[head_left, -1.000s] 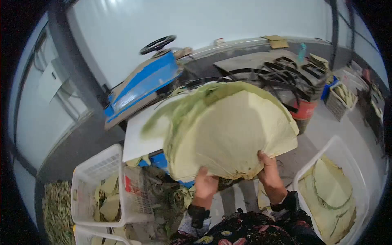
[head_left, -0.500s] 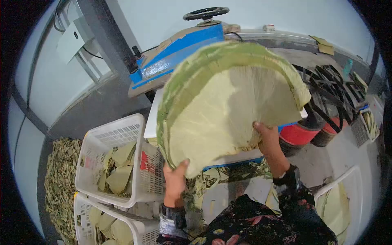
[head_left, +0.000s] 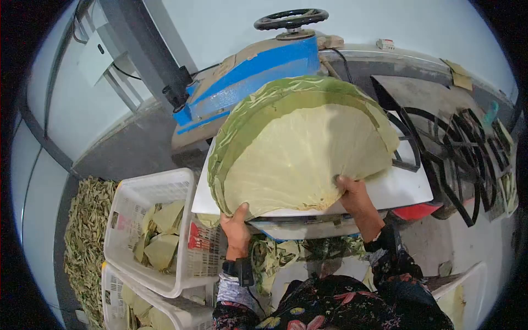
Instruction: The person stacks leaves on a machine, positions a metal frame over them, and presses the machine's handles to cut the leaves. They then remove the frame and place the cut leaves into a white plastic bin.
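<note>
A thick stack of large half-round pale green leaves point(head_left: 297, 159), which look like lotus leaves, lies over a white board point(head_left: 410, 190). My left hand point(head_left: 236, 228) grips its lower left corner, thumb on top. My right hand point(head_left: 356, 198) holds the near edge right of the middle, with the thumb on the top leaf and the other fingers hidden underneath. Green layered edges fan out along the stack's far curve. Behind it stands a blue machine point(head_left: 264, 69) with a black handwheel point(head_left: 291, 20).
Black metal frames point(head_left: 467, 148) lie to the right, near a red container point(head_left: 416, 212). On the left, a white crate point(head_left: 190, 203) holds cut leaf pieces point(head_left: 162, 236), with another crate point(head_left: 170, 305) nearer me. Leaf scraps point(head_left: 88, 236) pile beside them. Another white container point(head_left: 478, 286) stands lower right.
The leaf stack has come down from a raised, tilted position to lie flatter over the white board. Both hands keep their hold. My view has shifted slightly.
</note>
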A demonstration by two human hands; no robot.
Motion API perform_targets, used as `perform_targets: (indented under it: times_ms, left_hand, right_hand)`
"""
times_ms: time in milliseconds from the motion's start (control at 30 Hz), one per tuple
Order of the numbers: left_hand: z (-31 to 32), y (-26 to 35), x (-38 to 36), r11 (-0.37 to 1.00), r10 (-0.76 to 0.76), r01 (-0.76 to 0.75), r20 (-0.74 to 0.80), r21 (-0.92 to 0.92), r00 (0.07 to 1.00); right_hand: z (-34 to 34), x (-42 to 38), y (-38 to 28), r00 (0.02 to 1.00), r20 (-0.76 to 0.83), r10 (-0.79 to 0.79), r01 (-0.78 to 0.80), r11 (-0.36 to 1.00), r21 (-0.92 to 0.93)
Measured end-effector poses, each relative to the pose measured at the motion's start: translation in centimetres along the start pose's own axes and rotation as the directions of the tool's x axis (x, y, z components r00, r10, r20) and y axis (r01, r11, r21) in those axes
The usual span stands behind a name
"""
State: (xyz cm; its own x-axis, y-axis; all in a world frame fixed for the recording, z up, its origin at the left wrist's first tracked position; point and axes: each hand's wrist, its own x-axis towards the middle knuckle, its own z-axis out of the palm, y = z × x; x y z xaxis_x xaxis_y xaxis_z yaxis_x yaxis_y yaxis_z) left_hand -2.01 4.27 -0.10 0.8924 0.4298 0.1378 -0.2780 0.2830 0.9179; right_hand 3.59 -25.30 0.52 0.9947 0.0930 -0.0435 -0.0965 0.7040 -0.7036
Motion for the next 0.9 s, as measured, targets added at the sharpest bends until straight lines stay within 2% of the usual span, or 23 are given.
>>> perform_targets:
  times_ms: [33, 100, 133, 200, 333, 400, 433, 500, 533, 567, 600, 667, 733, 800, 833, 900]
  left_hand:
    - [0.3, -0.1, 0.4, 1.000, 0.000, 0.000, 0.002, -0.001, 1.000]
    - [0.7, -0.3, 1.0, 0.985, -0.015, 0.009, 0.033, 0.174, 0.999]
    - [0.9, -0.3, 1.3, 0.985, -0.015, 0.008, 0.035, 0.172, 0.999]
    - [1.0, -0.2, 1.9, 0.974, -0.033, 0.027, 0.019, 0.227, 0.999]
    - [0.8, 2.5, 6.8, 0.955, -0.095, 0.067, 0.082, 0.288, 0.992]
    - [1.4, 4.0, 10.0, 0.922, -0.225, 0.147, 0.185, 0.359, 0.957]
    - [1.4, 4.1, 11.8, 0.921, -0.234, 0.154, 0.191, 0.357, 0.953]
    - [1.1, 3.7, 14.7, 0.710, -0.282, 0.036, 0.238, 0.703, 0.930]
    - [1.3, 3.5, 14.5, 0.711, -0.293, 0.045, 0.238, 0.702, 0.926]
    - [2.1, 2.8, 14.1, 0.451, 0.077, -0.361, 0.367, 0.816, 0.927]
    - [3.4, 2.5, 13.6, 0.025, 0.368, -0.612, 0.562, 0.790, 0.741]
    - [6.2, 2.0, 9.9, 0.095, 0.425, -0.841, 0.742, 0.533, 0.518]
    - [9.4, 1.9, 6.1, 0.278, 0.159, -0.890, 0.897, 0.360, 0.413]
    - [10.9, 0.8, 3.4, 0.337, 0.238, -0.897, 0.896, 0.285, 0.374]
    - [10.9, -0.2, 3.2, 0.343, 0.239, -0.897, 0.898, 0.279, 0.370]
    - [10.7, -2.4, 3.2, 0.291, 0.166, -0.883, 0.889, 0.369, 0.426]
  right_hand:
    - [-0.5, 0.4, 0.1, 1.000, -0.001, -0.002, 0.002, 1.000, -0.001]
    - [-1.5, 0.7, 0.5, 0.998, 0.019, 0.054, -0.046, 0.956, -0.289]
    - [-1.5, 0.7, 0.4, 0.999, 0.019, 0.051, -0.044, 0.956, -0.290]
    - [-1.0, 0.1, -0.1, 0.990, 0.140, -0.037, 0.101, 0.870, -0.484]
    - [2.0, -0.3, -1.0, 0.998, 0.062, 0.033, 0.009, 0.821, -0.571]
    - [2.2, 0.9, 0.2, 0.998, -0.048, 0.035, -0.056, 0.822, -0.566]
    - [2.1, 1.8, 1.0, 0.998, -0.059, 0.033, -0.060, 0.821, -0.568]
    - [2.0, 3.2, 2.7, 0.985, -0.172, -0.002, -0.087, 0.854, -0.513]
    - [2.4, 3.3, 3.1, 0.983, -0.182, 0.001, -0.096, 0.851, -0.517]
    - [2.9, 3.6, 3.2, 0.977, -0.207, -0.043, -0.066, 0.869, -0.491]
    - [3.5, 3.9, 3.2, 0.968, -0.235, -0.089, -0.032, 0.885, -0.464]
    - [4.1, 3.8, 2.7, 0.968, -0.241, -0.068, -0.055, 0.879, -0.473]
    - [3.5, 3.4, 2.8, 0.969, -0.245, -0.040, -0.089, 0.867, -0.491]
    - [2.3, 3.6, 3.2, 0.942, -0.334, 0.018, -0.209, 0.812, -0.545]
    - [2.7, 3.6, 3.1, 0.940, -0.340, 0.013, -0.209, 0.811, -0.546]
    - [4.0, 3.0, 2.8, 0.953, -0.303, -0.002, -0.157, 0.853, -0.498]
